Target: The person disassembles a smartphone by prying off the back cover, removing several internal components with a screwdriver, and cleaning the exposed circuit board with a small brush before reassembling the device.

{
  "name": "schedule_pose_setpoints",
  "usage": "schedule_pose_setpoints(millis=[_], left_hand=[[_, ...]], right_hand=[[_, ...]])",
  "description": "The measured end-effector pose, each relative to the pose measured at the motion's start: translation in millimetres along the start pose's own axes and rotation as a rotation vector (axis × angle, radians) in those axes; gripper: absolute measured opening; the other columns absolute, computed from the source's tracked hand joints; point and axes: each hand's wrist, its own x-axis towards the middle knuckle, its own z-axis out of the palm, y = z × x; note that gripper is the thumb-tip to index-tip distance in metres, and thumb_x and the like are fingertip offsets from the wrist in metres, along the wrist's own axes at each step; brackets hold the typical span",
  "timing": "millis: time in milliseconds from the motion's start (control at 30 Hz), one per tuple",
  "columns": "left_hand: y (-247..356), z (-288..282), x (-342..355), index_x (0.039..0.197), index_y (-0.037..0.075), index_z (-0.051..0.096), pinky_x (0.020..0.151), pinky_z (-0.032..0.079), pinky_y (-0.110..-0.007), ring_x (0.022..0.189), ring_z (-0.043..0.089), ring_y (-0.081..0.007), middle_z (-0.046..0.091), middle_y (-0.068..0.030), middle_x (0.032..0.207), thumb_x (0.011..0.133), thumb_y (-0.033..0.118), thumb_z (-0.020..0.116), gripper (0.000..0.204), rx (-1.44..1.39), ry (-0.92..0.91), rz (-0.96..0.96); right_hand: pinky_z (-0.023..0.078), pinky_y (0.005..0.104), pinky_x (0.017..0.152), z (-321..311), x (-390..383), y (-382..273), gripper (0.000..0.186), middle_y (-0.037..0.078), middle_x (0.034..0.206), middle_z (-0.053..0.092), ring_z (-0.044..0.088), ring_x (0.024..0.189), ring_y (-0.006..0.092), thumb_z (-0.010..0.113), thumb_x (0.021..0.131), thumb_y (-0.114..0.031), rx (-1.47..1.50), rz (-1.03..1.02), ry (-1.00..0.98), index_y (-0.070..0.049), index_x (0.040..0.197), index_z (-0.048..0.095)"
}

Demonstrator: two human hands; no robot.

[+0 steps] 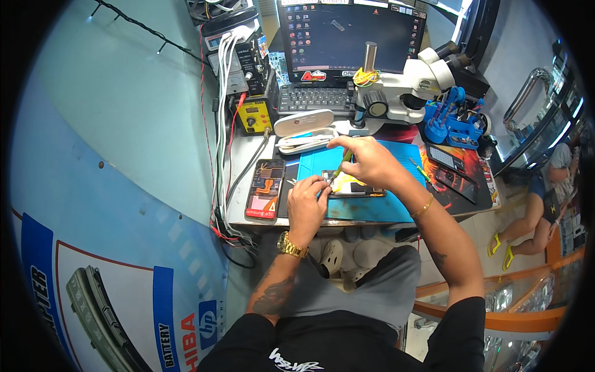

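A workbench (238,201) carries a blue work mat (372,212), ringed by an opened smartphone (266,186) at nine o'clock, white case (305,126) at ten, stereo microscope (396,87) at one.

A white microscope (398,87) stands before a dark monitor (353,38).

the bare left hand (307,201) lies back upward, fingers bent and bunched forward; its tattooed left forearm (276,285) angles up from below. the bare right hand (372,162) arches just beyond it, fingers curled into a grip, its small-tattooed right forearm (446,245) slanting inward from a bent elbow.
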Motion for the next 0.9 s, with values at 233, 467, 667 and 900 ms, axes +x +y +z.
schedule_pose_setpoints(millis=[233, 467, 667, 900], left_hand=[[0.6, -0.6, 10.9, 0.098, 0.0, 0.074, 0.081, 0.052, -0.039, 0.089, 0.069, -0.0293, 0.073, -0.0127, 0.096, 0.095, 0.015, 0.071, 0.015, -0.33, 0.028, -0.195], [-8.7, 1.4, 13.9, 0.128, -0.003, 0.066, 0.094, 0.056, -0.037, 0.107, 0.074, -0.0256, 0.075, -0.0187, 0.115, 0.103, 0.008, 0.055, 0.029, -0.407, -0.087, -0.303], [-17.5, 8.6, 8.9, 0.129, -0.001, 0.066, 0.092, 0.053, -0.044, 0.104, 0.071, -0.0343, 0.075, -0.0175, 0.113, 0.101, 0.003, 0.051, 0.032, -0.263, -0.042, -0.149], [-11.4, 5.1, 7.6, 0.123, 0.0, 0.069, 0.099, 0.052, -0.044, 0.11, 0.068, -0.0356, 0.072, -0.0196, 0.116, 0.097, -0.001, 0.051, 0.032, -0.16, -0.08, -0.102]], right_hand=[[0.057, 0.0379, 0.072, 1.3, -8.7, 3.5, 0.046, 0.019, 0.083, 0.073, 0.072, 0.075, 0.0263, 0.069, 0.079, -0.01, 0.112, 0.117, 0.081, -0.002, 0.124, 0.068], [0.057, 0.0401, 0.076, 16.7, -1.5, 7.9, 0.045, 0.022, 0.09, 0.075, 0.074, 0.079, 0.0311, 0.071, 0.079, -0.013, -0.044, 0.059, 0.149, -0.003, 0.123, 0.068], [0.056, 0.0489, 0.081, 17.9, 2.4, 3.5, 0.041, 0.021, 0.092, 0.074, 0.071, 0.087, 0.04, 0.068, 0.076, -0.013, -0.037, 0.067, 0.15, -0.006, 0.117, 0.071], [0.056, 0.046, 0.074, 24.9, 1.3, 3.6, 0.027, 0.019, 0.084, 0.074, 0.072, 0.079, 0.0363, 0.072, 0.085, -0.02, -0.241, 0.053, 0.172, -0.009, 0.109, 0.073]])
